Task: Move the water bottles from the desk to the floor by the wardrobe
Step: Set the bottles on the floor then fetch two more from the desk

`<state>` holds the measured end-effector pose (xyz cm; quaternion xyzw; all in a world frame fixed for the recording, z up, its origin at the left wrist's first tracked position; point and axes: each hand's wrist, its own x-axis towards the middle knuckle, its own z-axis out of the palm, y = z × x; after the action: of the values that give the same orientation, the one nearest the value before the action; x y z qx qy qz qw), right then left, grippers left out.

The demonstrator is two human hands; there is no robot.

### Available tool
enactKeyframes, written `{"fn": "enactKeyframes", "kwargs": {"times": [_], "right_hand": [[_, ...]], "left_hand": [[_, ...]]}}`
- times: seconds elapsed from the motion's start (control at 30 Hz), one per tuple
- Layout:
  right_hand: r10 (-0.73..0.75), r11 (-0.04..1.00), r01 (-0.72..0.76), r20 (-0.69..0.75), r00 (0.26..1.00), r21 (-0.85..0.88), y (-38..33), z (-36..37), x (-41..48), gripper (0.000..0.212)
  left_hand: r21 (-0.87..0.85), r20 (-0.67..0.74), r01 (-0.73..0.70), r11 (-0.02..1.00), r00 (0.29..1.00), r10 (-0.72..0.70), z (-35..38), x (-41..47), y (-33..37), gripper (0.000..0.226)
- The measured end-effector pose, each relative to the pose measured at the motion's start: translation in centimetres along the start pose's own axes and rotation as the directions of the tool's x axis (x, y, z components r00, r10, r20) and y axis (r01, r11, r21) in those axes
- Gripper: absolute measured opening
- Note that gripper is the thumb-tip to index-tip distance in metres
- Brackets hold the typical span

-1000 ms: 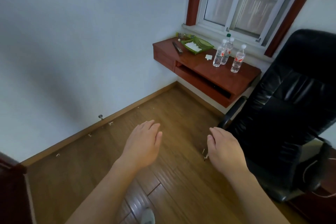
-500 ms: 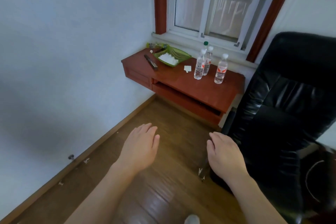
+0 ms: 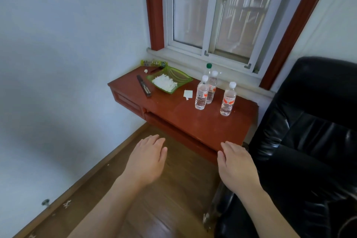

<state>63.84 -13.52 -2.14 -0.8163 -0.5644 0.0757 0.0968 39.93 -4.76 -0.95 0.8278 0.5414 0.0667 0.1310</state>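
Home room — desk, office chair, window.

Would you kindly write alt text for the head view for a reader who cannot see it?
Two empty, open hands, left hand and right hand, reach toward a red wall-mounted desk under a window, where four water bottles stand beside a green dish. A black chair sits to the right.

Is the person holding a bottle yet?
No, the left hand and right hand are open and empty, and the bottles stand on the desk.
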Motion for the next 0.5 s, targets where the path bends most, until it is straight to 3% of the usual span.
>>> {"fn": "enactKeyframes", "kwargs": {"times": [0.5], "right_hand": [[0.255,0.966,-0.257,-0.047,0.966,-0.029,-0.9,1.3,14.6,0.051]], "left_hand": [[-0.003,0.027,-0.285,0.959,0.958,0.285,0.3,21.0,-1.3,0.050]]}}
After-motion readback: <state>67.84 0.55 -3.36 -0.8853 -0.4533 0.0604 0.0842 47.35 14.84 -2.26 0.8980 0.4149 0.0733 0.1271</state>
